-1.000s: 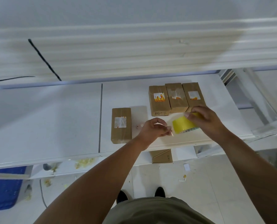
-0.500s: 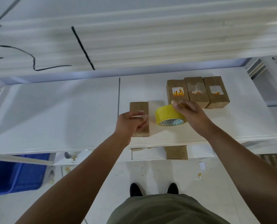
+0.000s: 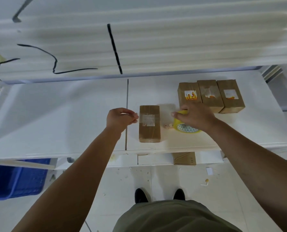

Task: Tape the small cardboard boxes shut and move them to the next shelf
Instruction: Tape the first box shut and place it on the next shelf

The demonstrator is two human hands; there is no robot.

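A small brown cardboard box [image 3: 149, 131] with a white label lies lengthwise on the white shelf [image 3: 72, 124]. My left hand [image 3: 120, 118] is just left of the box, with thumb and fingers pinched together at the box's left edge, seemingly on the free end of the tape; the strip itself is hard to see. My right hand [image 3: 194, 117] grips the yellow tape roll [image 3: 187, 128] from above, right of the box, low over the shelf. Three more small boxes [image 3: 209, 96] stand side by side at the back right.
A dark seam [image 3: 127, 104] divides the shelf just left of the box. Small beige bits [image 3: 168, 126] lie between the box and the roll. Below the shelf are a blue crate [image 3: 14, 180] at left and a cardboard piece [image 3: 184, 158]. An upper shelf hangs overhead.
My left hand has left the top of the box and now sits at its left side. My right hand has carried the roll to the right of the box and lower.
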